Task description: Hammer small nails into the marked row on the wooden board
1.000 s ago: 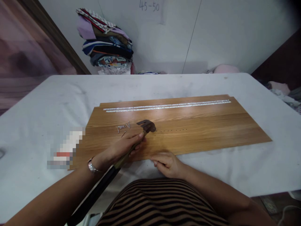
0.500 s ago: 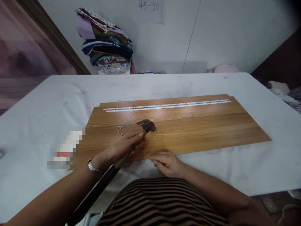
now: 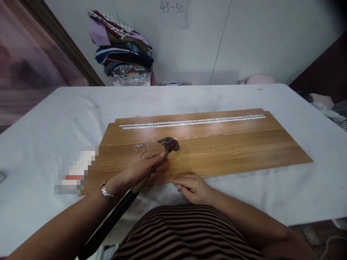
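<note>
My left hand (image 3: 141, 169) is closed round the handle of a claw hammer (image 3: 168, 144), close up to the head. The hammer's head rests on a long wooden board (image 3: 244, 144) at the left end of a row of small dark nail heads (image 3: 197, 149). My right hand (image 3: 191, 187) lies curled at the board's near edge, thumb on the wood; what its fingers hold, if anything, is hidden. Several loose nails (image 3: 141, 147) lie on the board just left of the hammer head. I wear a watch on my left wrist.
Two shiny metal strips (image 3: 192, 122) run along the board's far edge. The board lies on a white table (image 3: 54, 122). A blurred white and red object (image 3: 77, 171) sits at the board's left end. A pile of folded cloth (image 3: 121, 48) stands against the wall behind.
</note>
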`<control>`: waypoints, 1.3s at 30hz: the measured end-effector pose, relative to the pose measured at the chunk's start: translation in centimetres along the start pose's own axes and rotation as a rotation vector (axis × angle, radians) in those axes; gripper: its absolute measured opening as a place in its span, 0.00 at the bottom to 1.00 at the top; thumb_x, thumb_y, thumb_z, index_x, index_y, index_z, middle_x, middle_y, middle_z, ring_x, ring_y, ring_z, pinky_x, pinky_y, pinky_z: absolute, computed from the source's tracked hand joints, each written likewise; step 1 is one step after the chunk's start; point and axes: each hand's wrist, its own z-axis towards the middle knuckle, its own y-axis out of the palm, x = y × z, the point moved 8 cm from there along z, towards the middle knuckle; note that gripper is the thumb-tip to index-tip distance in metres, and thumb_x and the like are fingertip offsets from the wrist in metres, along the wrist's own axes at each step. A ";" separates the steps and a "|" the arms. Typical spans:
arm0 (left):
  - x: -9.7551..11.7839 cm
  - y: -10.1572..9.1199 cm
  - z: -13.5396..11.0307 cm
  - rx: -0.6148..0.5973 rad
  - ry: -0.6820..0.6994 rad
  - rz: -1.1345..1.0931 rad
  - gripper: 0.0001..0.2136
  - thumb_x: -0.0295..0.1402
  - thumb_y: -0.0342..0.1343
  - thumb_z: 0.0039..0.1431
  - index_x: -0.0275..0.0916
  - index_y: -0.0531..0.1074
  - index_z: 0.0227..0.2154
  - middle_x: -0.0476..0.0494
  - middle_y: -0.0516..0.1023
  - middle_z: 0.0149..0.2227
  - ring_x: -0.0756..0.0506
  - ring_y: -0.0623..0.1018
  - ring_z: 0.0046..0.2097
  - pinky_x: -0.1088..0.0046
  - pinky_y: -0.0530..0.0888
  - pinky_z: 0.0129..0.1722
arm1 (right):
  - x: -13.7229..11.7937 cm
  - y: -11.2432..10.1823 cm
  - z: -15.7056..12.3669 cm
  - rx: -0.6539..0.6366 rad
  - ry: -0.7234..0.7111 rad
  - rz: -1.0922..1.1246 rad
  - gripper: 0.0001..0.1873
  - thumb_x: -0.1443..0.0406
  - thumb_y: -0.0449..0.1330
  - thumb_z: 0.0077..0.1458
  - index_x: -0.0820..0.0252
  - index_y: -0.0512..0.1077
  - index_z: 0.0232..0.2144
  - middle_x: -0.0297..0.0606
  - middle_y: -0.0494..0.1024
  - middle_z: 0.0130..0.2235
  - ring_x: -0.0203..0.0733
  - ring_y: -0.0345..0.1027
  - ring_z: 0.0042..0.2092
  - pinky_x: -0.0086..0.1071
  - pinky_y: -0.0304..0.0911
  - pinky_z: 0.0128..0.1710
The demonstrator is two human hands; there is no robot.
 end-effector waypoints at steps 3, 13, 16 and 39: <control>0.1 -0.3 -0.2 0.027 -0.016 -0.005 0.20 0.53 0.52 0.57 0.39 0.70 0.34 0.53 0.60 0.22 0.54 0.58 0.18 0.78 0.52 0.15 | -0.2 -0.2 0.1 0.023 -0.012 0.024 0.15 0.73 0.49 0.60 0.64 0.72 0.45 0.38 0.76 0.29 0.36 0.69 0.32 0.28 0.67 0.34; 0.4 0.3 0.0 0.007 0.023 0.019 0.19 0.52 0.54 0.56 0.38 0.69 0.31 0.53 0.60 0.21 0.54 0.59 0.19 0.78 0.53 0.16 | -0.1 -0.2 0.0 0.028 -0.005 0.010 0.14 0.71 0.49 0.61 0.63 0.72 0.44 0.38 0.76 0.29 0.36 0.69 0.31 0.29 0.67 0.34; 0.6 0.2 -0.1 0.024 0.016 0.035 0.20 0.53 0.54 0.56 0.38 0.69 0.32 0.53 0.60 0.21 0.55 0.59 0.18 0.78 0.53 0.16 | -0.1 -0.2 -0.1 0.031 -0.019 0.005 0.14 0.72 0.49 0.61 0.63 0.73 0.44 0.37 0.76 0.28 0.35 0.69 0.31 0.28 0.66 0.33; -0.4 0.2 0.3 -0.002 0.004 0.010 0.21 0.54 0.53 0.56 0.38 0.68 0.32 0.54 0.60 0.21 0.55 0.58 0.18 0.78 0.52 0.16 | 0.1 0.0 0.0 -0.003 0.026 -0.009 0.14 0.71 0.48 0.62 0.63 0.74 0.42 0.37 0.75 0.28 0.35 0.68 0.30 0.27 0.66 0.33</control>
